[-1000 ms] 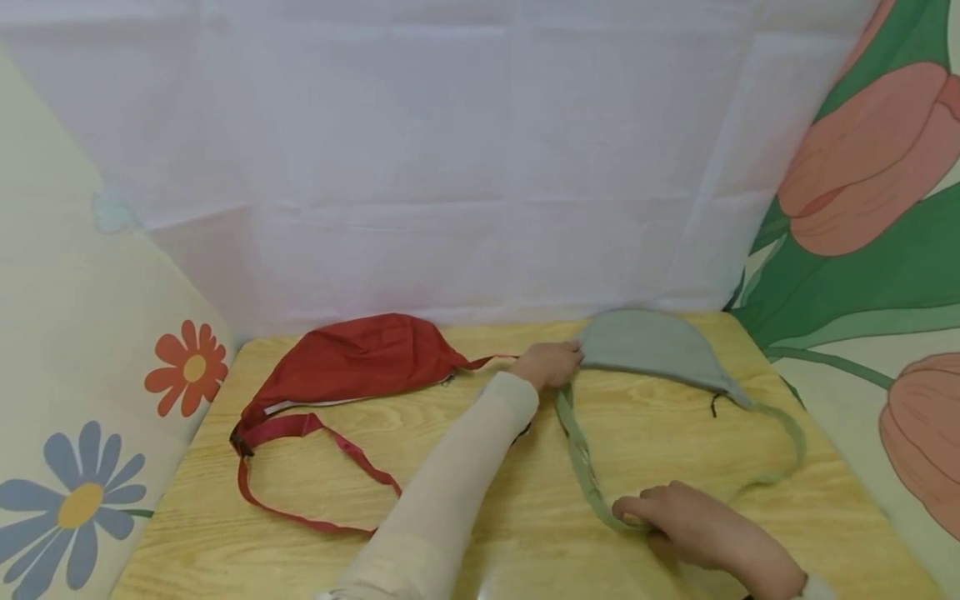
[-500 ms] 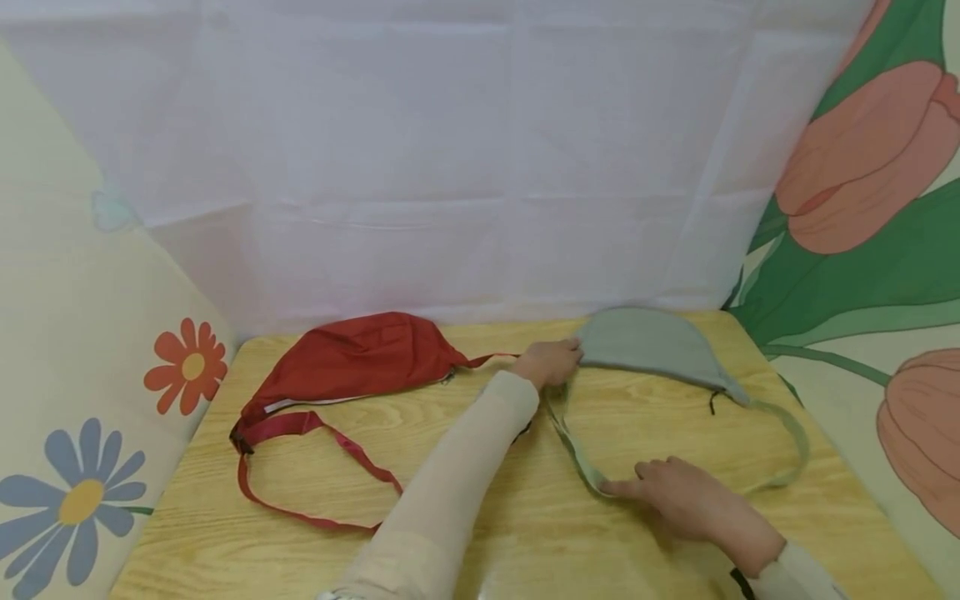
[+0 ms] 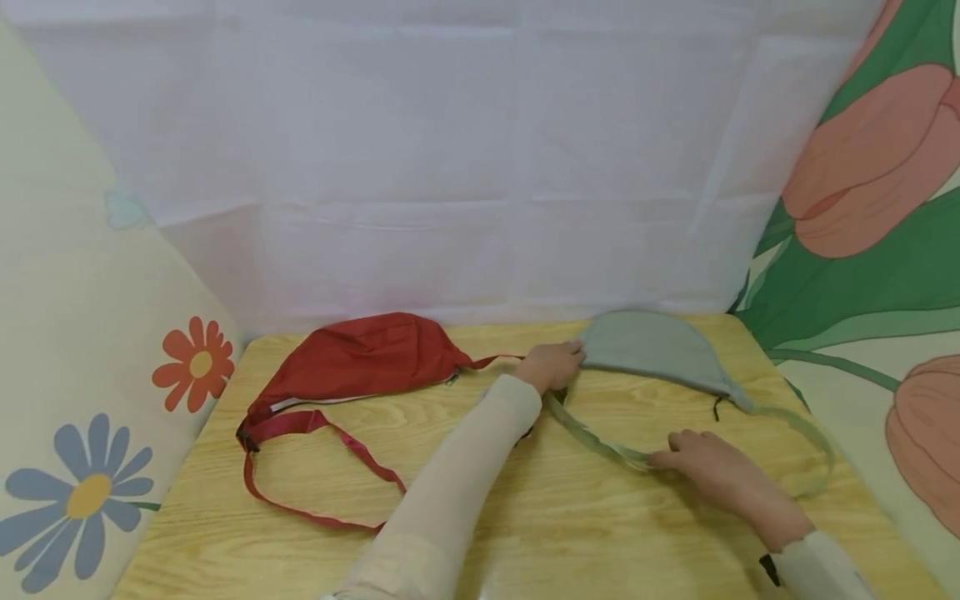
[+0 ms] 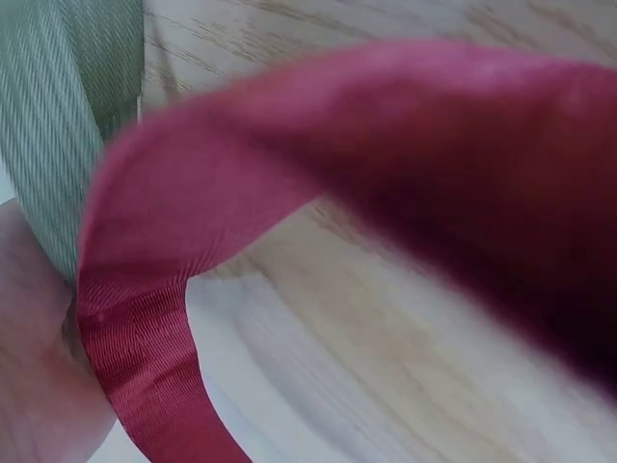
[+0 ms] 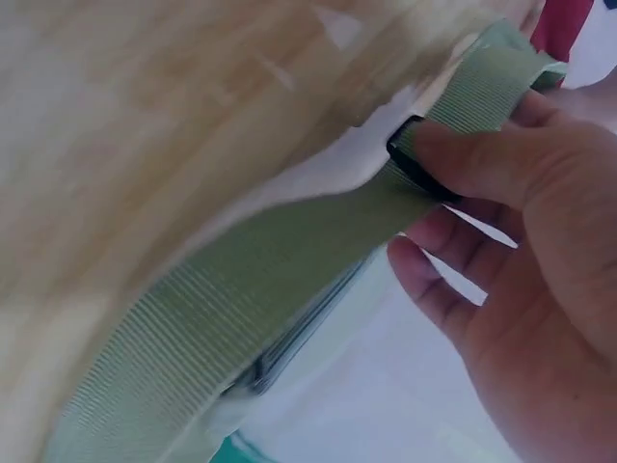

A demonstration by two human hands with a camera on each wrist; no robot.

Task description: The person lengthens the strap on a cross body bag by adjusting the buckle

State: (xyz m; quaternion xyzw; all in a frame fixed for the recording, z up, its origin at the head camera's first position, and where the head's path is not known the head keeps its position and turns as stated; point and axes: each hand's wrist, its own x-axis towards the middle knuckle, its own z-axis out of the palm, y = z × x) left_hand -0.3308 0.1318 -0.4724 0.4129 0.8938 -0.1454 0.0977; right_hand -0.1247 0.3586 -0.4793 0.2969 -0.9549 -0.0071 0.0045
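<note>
A grey-green waist bag [image 3: 652, 350] lies at the back right of the table, its strap looping toward the front. My left hand [image 3: 551, 365] holds the bag's left end, its fingertips on the fabric corner. With thumb and fingers, my right hand [image 3: 720, 471] pinches the green strap [image 5: 222, 289] at a black slider buckle [image 5: 419, 159]. In the left wrist view, a red strap [image 4: 145, 357] crosses in front of the left hand, beside the green webbing [image 4: 58, 125]; the fingers are mostly hidden there. The strap's right part shows faintly past the right hand.
A red waist bag [image 3: 367, 358] lies at the back left, with its red strap [image 3: 322, 521] looped in front and partly under the left sleeve [image 3: 450, 492]. A white cloth [image 3: 450, 167] hangs behind the wooden table [image 3: 585, 533]. Flower-patterned walls [image 3: 847, 167] stand at both sides.
My right hand shifted left along the green strap, then back up and right, drawing the strap away from the table's front. The left hand stays at the bag's end.
</note>
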